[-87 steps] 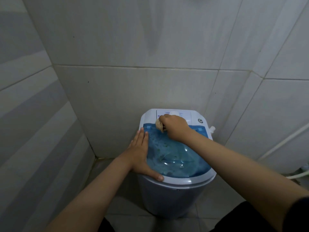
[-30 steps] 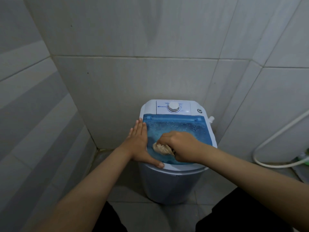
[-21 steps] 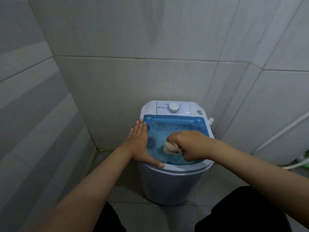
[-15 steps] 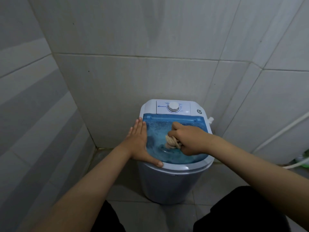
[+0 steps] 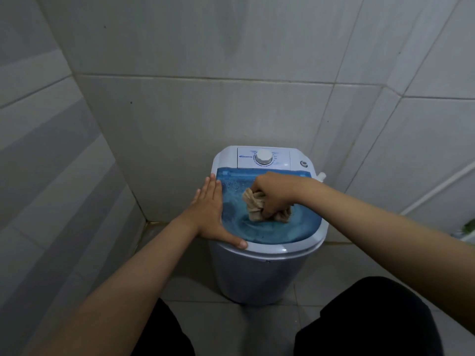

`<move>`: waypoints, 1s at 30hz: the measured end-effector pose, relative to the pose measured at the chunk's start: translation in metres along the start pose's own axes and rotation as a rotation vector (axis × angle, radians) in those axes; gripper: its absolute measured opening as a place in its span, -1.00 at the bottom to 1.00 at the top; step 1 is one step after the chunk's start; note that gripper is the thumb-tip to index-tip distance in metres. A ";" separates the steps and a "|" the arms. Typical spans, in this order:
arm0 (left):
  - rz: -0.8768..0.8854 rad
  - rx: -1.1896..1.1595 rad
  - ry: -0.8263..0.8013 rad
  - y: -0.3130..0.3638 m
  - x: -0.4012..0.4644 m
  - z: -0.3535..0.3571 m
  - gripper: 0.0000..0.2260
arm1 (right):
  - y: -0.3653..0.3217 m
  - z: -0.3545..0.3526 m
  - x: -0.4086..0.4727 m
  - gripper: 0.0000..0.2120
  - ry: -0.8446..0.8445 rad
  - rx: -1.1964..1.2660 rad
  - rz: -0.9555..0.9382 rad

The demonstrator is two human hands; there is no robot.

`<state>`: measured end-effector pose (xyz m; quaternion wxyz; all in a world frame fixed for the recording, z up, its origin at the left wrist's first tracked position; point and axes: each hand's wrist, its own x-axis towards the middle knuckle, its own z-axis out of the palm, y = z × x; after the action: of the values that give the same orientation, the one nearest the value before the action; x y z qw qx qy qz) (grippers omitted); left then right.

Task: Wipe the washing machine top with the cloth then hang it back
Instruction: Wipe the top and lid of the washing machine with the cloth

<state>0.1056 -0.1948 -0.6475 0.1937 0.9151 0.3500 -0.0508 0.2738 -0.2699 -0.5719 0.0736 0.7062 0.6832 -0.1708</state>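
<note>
A small white washing machine [image 5: 262,276] stands in the tiled corner, with a translucent blue lid [image 5: 272,231] on top and a white dial [image 5: 263,158] on its rear panel. My right hand [image 5: 273,192] is shut on a bunched beige cloth [image 5: 253,205], pressing it on the middle of the wet lid. My left hand [image 5: 209,211] lies flat with fingers together on the lid's left rim, thumb along the front edge. Water droplets show on the lid's back part.
Grey tiled walls close in behind and to the left. A white hose [image 5: 437,188] runs along the right wall, and something green [image 5: 469,226] shows at the right edge. My dark-clothed knees [image 5: 365,322] are just in front of the machine.
My right hand has carried the cloth from the lid's front left toward the middle and back. The left hand has stayed planted on the left rim.
</note>
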 end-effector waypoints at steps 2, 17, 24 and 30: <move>-0.003 0.000 -0.002 0.000 0.000 0.001 0.44 | -0.004 -0.004 0.003 -0.78 -0.058 -0.069 0.036; -0.002 0.004 0.007 0.002 -0.001 -0.001 0.44 | -0.028 -0.009 0.007 -0.62 -0.227 -0.472 0.168; 0.005 0.011 0.014 0.000 0.000 0.000 0.44 | -0.003 -0.031 -0.012 -0.71 -0.226 -0.397 0.256; 0.006 0.011 0.014 -0.002 0.001 -0.001 0.44 | 0.024 -0.025 -0.015 -0.56 0.027 0.025 0.118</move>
<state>0.1048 -0.1922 -0.6471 0.1864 0.9175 0.3483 -0.0457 0.3004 -0.2773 -0.5467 0.0654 0.7483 0.6391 -0.1652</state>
